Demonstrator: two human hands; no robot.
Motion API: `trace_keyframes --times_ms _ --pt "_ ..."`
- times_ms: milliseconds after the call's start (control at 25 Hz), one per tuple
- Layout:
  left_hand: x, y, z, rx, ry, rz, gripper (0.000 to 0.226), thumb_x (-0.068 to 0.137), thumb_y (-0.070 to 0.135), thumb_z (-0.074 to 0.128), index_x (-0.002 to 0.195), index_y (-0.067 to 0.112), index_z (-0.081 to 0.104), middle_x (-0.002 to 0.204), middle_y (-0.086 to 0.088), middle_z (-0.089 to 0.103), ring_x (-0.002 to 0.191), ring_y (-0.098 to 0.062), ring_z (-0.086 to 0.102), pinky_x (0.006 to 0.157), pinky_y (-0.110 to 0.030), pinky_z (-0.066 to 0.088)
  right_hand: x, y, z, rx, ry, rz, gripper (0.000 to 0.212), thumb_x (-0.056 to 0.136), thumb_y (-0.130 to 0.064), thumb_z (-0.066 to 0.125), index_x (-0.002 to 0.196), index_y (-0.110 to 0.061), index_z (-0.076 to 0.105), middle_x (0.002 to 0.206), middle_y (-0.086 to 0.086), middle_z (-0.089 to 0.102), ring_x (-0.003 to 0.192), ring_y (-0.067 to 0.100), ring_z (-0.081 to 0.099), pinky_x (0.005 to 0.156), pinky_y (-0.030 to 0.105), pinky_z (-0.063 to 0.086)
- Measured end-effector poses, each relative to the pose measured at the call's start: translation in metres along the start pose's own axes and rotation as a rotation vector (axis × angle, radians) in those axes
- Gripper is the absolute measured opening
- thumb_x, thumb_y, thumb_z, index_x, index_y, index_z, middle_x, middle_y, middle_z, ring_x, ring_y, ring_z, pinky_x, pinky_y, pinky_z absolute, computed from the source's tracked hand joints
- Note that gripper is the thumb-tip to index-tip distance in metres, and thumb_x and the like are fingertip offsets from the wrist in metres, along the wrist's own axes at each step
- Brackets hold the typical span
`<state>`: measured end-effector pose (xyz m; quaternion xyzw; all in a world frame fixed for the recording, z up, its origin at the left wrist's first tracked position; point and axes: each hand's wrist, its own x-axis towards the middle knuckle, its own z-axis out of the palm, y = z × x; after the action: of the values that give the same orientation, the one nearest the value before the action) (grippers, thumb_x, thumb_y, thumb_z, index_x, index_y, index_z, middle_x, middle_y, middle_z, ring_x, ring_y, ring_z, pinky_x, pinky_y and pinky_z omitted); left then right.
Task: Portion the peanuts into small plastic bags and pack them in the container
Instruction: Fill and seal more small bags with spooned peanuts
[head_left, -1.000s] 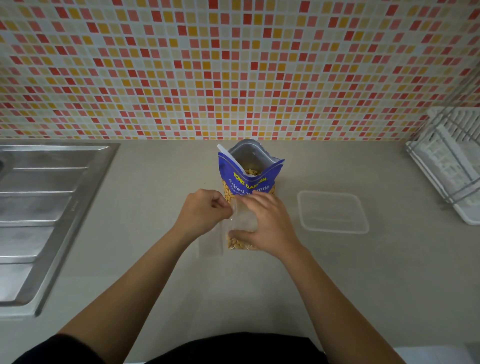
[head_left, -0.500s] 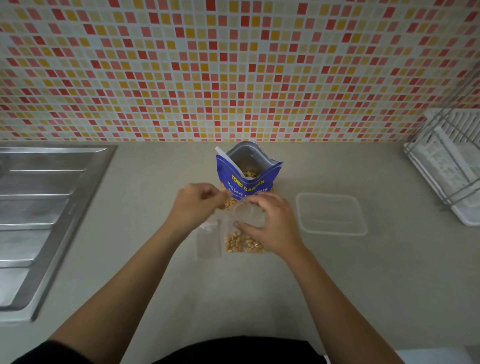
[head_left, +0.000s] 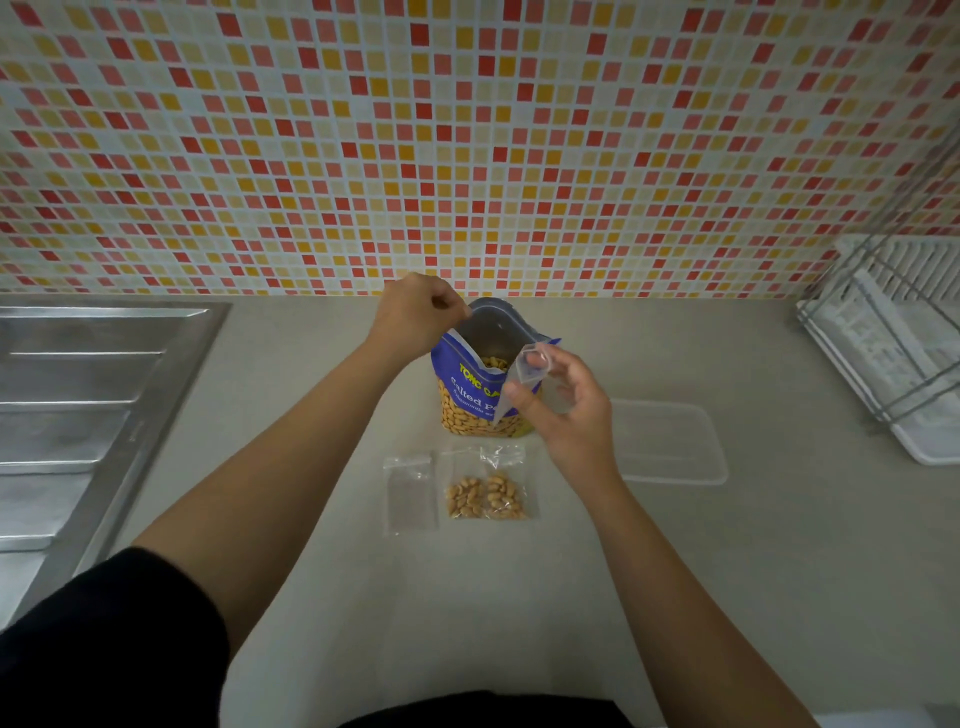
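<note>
A blue peanut pouch (head_left: 467, 400) stands open on the counter, with peanuts showing inside. My left hand (head_left: 415, 314) is at the pouch's back-left rim with its fingers curled; whether it pinches the rim I cannot tell. My right hand (head_left: 563, 405) holds an empty small clear bag (head_left: 524, 379) up in front of the pouch's right side, mouth upward. On the counter in front of the pouch lie a small bag filled with peanuts (head_left: 488, 493) and, to its left, an empty flat small bag (head_left: 409, 491). A clear shallow container (head_left: 670, 441) lies to the right.
A steel sink drainboard (head_left: 83, 415) fills the left side. A white dish rack with wire frame (head_left: 893, 364) stands at the right edge. The mosaic tiled wall (head_left: 467, 145) rises right behind the pouch.
Both hands left the filled small bag, which now lies on the counter. My left hand rose to the pouch's rim, and my right hand lifted an empty small bag beside the pouch.
</note>
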<state>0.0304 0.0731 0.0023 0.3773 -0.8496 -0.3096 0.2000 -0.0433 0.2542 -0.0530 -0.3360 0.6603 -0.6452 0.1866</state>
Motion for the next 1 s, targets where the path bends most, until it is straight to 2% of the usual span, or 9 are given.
trace_keyframes --times_ms 80,200,320,440,520,640,800,880,1000 --pt "-0.001 0.004 0.003 0.155 -0.027 -0.011 0.033 0.086 0.031 0.064 0.11 0.007 0.063 0.112 -0.01 0.061 0.104 -0.022 0.058 0.074 -0.026 0.043 0.007 -0.001 -0.002 0.02 0.012 -0.01 0.037 0.077 -0.013 0.074 0.111 -0.011 0.06 0.109 -0.009 0.063 0.097 -0.013 0.057 0.073 0.0 0.041" --pt "-0.005 0.004 0.003 0.225 0.01 -0.092 0.034 0.087 0.028 0.063 0.112 0.005 0.06 0.116 -0.012 0.059 0.107 -0.024 0.056 0.075 -0.029 0.044 0.016 -0.001 -0.004 -0.008 0.014 0.012 0.036 0.076 -0.022 0.075 0.107 -0.028 0.059 0.107 -0.016 0.064 0.097 -0.01 0.058 0.078 0.003 0.043" --pt "-0.002 0.003 -0.004 0.04 0.066 -0.052 0.02 0.085 0.019 0.065 0.098 0.003 0.066 0.097 -0.009 0.067 0.092 -0.017 0.061 0.068 -0.019 0.043 0.021 -0.001 -0.006 -0.041 -0.007 0.035 0.037 0.075 -0.029 0.075 0.108 -0.03 0.058 0.107 -0.02 0.062 0.1 -0.004 0.058 0.077 0.005 0.046" --pt "-0.001 0.009 -0.002 -0.133 -0.064 0.01 0.02 0.084 0.024 0.068 0.094 0.007 0.072 0.092 -0.005 0.069 0.082 -0.013 0.059 0.063 -0.015 0.043 0.025 0.0 -0.006 -0.068 0.007 0.032 0.042 0.074 -0.033 0.076 0.112 -0.026 0.059 0.109 -0.017 0.063 0.103 0.002 0.059 0.078 0.012 0.047" --pt "-0.002 0.01 0.007 0.029 -0.143 0.082 0.023 0.086 0.03 0.065 0.097 0.011 0.073 0.088 -0.003 0.068 0.078 -0.014 0.058 0.059 -0.016 0.04 0.027 0.002 -0.006 -0.079 0.007 0.041 0.043 0.074 -0.035 0.076 0.113 -0.024 0.059 0.109 -0.013 0.064 0.102 0.007 0.061 0.079 0.018 0.048" --pt "0.001 0.01 0.014 0.185 -0.164 0.107 0.027 0.088 0.035 0.061 0.1 0.014 0.072 0.089 -0.005 0.068 0.081 -0.019 0.06 0.064 -0.026 0.043 0.028 0.005 -0.01 -0.079 -0.003 0.032 0.043 0.075 -0.032 0.076 0.113 -0.021 0.06 0.109 -0.01 0.066 0.102 0.008 0.062 0.085 0.021 0.049" --pt "0.007 0.011 -0.002 0.295 0.004 0.082 0.029 0.094 0.033 0.051 0.107 0.012 0.066 0.103 -0.01 0.068 0.093 -0.026 0.061 0.083 -0.041 0.051 0.026 0.01 -0.013 -0.043 -0.023 0.021 0.042 0.075 -0.03 0.077 0.112 -0.019 0.06 0.108 -0.009 0.067 0.101 0.008 0.062 0.087 0.022 0.05" --pt "0.006 0.016 -0.006 0.502 0.046 0.165 0.029 0.096 0.031 0.046 0.111 0.013 0.062 0.105 -0.012 0.067 0.099 -0.029 0.059 0.087 -0.042 0.047 0.026 0.012 -0.014 -0.035 -0.027 0.025 0.043 0.074 -0.029 0.077 0.112 -0.018 0.06 0.108 -0.008 0.067 0.102 0.009 0.063 0.086 0.023 0.05" --pt "-0.003 0.022 0.008 0.822 -0.063 0.259 0.032 0.097 0.034 0.041 0.118 0.016 0.059 0.109 -0.013 0.063 0.11 -0.028 0.051 0.093 -0.043 0.038 0.027 0.011 -0.015 -0.05 -0.043 0.031 0.045 0.074 -0.032 0.077 0.113 -0.018 0.06 0.111 -0.007 0.067 0.105 0.011 0.062 0.084 0.023 0.051"
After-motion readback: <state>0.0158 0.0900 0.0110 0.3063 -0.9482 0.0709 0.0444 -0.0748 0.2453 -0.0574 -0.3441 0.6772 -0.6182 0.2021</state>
